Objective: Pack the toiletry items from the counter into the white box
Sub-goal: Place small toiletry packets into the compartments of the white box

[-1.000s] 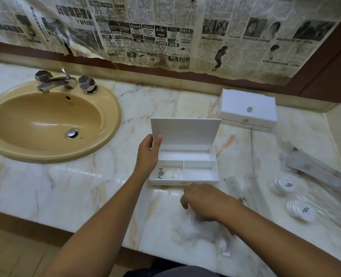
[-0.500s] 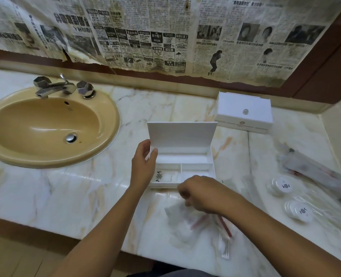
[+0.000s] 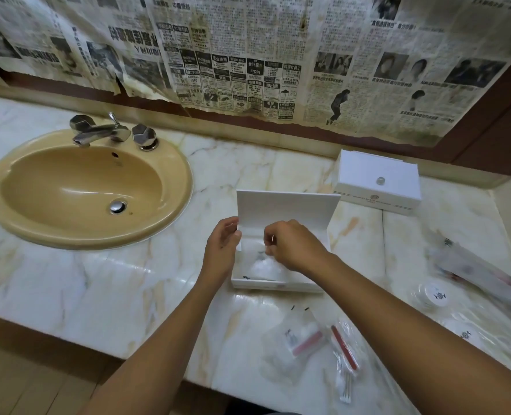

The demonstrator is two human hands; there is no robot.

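A clear plastic packet (image 3: 261,266) is held over the open white hinged box (image 3: 281,284) on the pale marble counter (image 3: 128,283)
The packet is pinched in the closed fingertips of the right hand (image 3: 293,247), its contents blurred and unreadable; the box's left wall is gripped by the left hand (image 3: 222,250), thumb against the raised lid. The compartments are mostly hidden behind the right hand. Clear sachets with red sticks (image 3: 305,344) lie near the counter's front edge; the round white containers (image 3: 432,295) at right are blurred
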